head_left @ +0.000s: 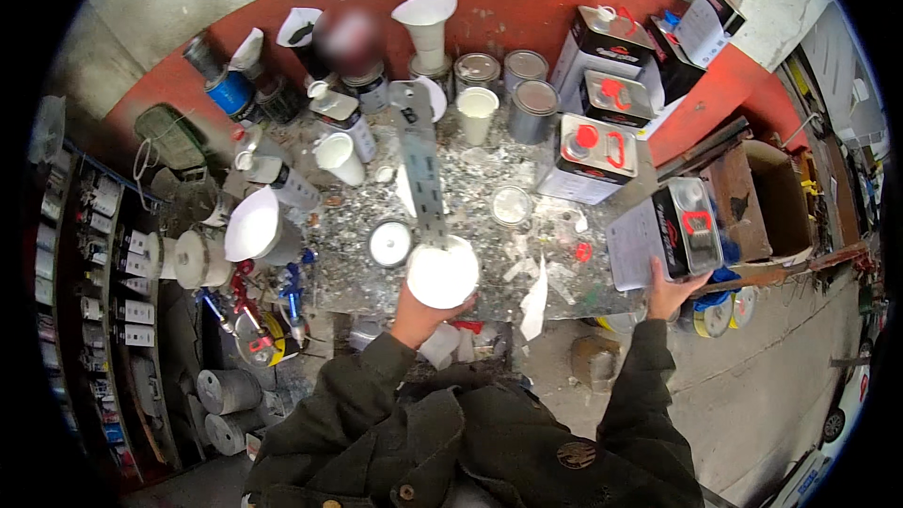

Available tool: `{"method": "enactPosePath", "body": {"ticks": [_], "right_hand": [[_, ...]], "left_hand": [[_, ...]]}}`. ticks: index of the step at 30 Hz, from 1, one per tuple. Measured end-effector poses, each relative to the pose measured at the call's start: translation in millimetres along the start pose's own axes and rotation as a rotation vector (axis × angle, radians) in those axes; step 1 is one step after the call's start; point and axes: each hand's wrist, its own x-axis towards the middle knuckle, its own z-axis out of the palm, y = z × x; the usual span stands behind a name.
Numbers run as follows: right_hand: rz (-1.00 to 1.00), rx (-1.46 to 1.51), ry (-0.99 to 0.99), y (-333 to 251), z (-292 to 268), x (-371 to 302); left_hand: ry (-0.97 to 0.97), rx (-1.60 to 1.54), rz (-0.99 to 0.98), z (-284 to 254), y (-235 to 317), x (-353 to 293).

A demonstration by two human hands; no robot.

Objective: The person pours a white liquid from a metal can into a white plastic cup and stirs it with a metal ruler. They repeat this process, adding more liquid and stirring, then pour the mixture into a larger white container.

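My left hand (422, 317) is wrapped round a white cup of white paint (443, 275) at the bench's front edge. A flat metal mixing stick (419, 155) with slots stands in the cup, leaning toward the far side. On the right, my right hand (670, 293) grips the lower side of a rectangular metal solvent can (666, 235), which is tilted and has a clear cap and a red handle. Left of the cup sits a small round tin (390, 243) with white in it. A round lid (512, 206) lies to the cup's right.
Several rectangular cans, among them one with a red cap (589, 158), stand at the back right. Paint tins (534, 111) and cups (340, 159) line the back. Spray guns (252, 301) hang at the left edge. A cardboard box (777, 198) sits far right. A torn white paper strip (534, 301) overhangs the front edge.
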Motion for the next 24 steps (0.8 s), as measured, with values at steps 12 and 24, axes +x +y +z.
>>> {"method": "enactPosePath", "body": {"ticks": [12,24], "right_hand": [[-0.037,0.305,-0.411,-243,15,0],[-0.396,-0.008,-1.387,-365,160,1]], "left_hand": [[-0.152,0.003,0.022,-8,-14,13],[-0.296,0.017,0.093,-19,3,9]]}}
